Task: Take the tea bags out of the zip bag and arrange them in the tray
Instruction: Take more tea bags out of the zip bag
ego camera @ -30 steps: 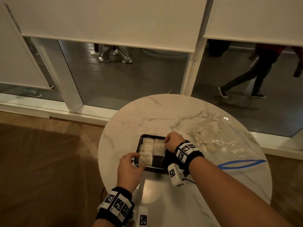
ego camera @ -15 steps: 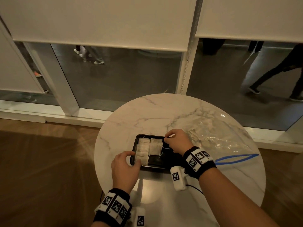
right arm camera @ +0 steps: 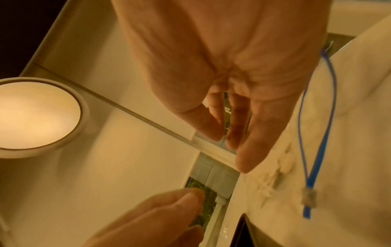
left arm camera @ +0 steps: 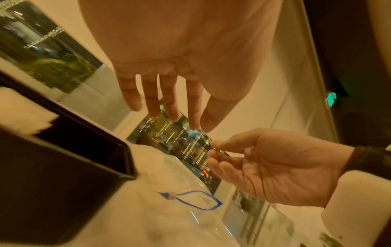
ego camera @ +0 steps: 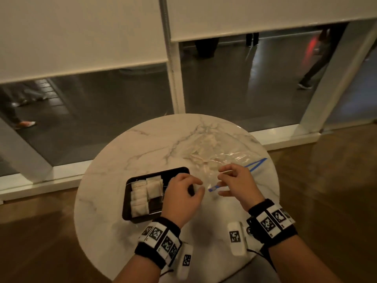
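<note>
A black tray (ego camera: 124, 203) on the left of the round marble table (ego camera: 114, 180) holds several white tea bags (ego camera: 140, 197) in two columns. The clear zip bag (ego camera: 228, 158) with a blue zipper (ego camera: 257, 164) lies to its right, and more tea bags (ego camera: 206, 144) show through it. My left hand (ego camera: 200, 186) hovers over the tray's right edge, fingers relaxed and holding nothing. My right hand (ego camera: 220, 181) hovers over the bag's mouth, thumb and fingers apart. In the left wrist view the open bag mouth (left arm camera: 190, 200) lies on the table below both hands.
The table stands close to a floor-length window with white blinds (ego camera: 81, 37) pulled partway down. Wooden floor (ego camera: 36, 242) surrounds the table. People walk outside behind the glass. A round ceiling lamp (right arm camera: 36, 117) shows in the right wrist view.
Both hands have left the tray and moved right toward the zip bag's mouth. The left hand let go of the tray's near edge. The tea bags in the tray stay put.
</note>
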The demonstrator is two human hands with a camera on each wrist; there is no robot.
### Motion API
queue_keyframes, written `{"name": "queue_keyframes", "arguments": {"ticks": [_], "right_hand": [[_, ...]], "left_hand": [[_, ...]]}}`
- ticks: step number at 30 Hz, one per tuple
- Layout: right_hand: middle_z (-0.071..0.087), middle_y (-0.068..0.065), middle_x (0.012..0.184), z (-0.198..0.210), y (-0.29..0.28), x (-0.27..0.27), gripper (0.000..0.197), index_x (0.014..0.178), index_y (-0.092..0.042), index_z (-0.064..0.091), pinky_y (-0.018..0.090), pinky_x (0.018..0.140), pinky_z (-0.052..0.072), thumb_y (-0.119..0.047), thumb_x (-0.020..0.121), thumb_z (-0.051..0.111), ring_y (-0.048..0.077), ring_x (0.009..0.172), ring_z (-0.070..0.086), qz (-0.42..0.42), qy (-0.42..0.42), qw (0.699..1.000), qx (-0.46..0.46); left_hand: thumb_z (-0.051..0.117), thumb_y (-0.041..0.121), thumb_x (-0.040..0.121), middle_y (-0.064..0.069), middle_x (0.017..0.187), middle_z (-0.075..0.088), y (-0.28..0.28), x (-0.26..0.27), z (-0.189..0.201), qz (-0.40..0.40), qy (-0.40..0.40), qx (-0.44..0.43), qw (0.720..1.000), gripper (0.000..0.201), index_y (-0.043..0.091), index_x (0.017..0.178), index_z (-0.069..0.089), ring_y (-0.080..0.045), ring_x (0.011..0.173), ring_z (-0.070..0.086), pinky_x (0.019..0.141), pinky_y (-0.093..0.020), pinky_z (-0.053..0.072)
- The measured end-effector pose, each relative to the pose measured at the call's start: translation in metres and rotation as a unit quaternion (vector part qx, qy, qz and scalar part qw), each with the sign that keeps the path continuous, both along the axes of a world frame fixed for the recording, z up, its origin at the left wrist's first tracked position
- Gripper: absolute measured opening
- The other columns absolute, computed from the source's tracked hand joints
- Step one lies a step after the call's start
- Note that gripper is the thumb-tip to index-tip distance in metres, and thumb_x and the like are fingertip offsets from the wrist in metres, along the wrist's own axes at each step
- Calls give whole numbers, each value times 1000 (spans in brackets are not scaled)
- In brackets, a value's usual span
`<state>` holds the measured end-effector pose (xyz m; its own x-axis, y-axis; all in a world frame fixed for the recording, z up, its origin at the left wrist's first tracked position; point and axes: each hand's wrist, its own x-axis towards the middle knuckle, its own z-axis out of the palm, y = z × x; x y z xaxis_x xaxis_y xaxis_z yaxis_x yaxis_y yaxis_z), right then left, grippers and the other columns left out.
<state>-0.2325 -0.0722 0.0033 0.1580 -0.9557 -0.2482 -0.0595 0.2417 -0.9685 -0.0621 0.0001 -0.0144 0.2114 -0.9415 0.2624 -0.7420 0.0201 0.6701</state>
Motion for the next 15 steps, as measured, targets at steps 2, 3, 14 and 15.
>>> {"name": "queue_keyframes", "arguments": {"ticks": [2,3,14,15], "right_hand": [[68,15,89,-3,-4,-18,15,97,-6,67,37,60,61,4,91,57,24,75,67,-45,11,999,15],[69,15,90,-7,-6,-25,17,94,-7,68,36,61,61,3,91,55,24,77,68,-63,27,998,18],[57,-1,143,-57,-31,-37,48,133,-25,63,39,110,41,-14,88,48,20,133,49,158,448,863,-172],[53,-3,146,-60,-34,-34,50,137,-27,60,40,112,38,-16,90,47,19,137,45,177,469,846,-185]], "left_hand": [[62,50,86,15,118,58,-19,-22,3,-47,-66,35,996,25,39,106,73,-10,113,54,98,-38,46],[61,50,88,13,126,57,-26,-32,4,-61,-105,53,991,27,41,111,72,-12,118,52,99,-39,44],[46,35,98,-4,149,44,-75,-60,-16,-117,-381,208,893,44,26,141,48,-35,126,48,100,-46,36],[46,33,98,-3,146,48,-76,-59,-17,-114,-376,200,898,43,24,140,48,-33,124,50,99,-46,36]]}}
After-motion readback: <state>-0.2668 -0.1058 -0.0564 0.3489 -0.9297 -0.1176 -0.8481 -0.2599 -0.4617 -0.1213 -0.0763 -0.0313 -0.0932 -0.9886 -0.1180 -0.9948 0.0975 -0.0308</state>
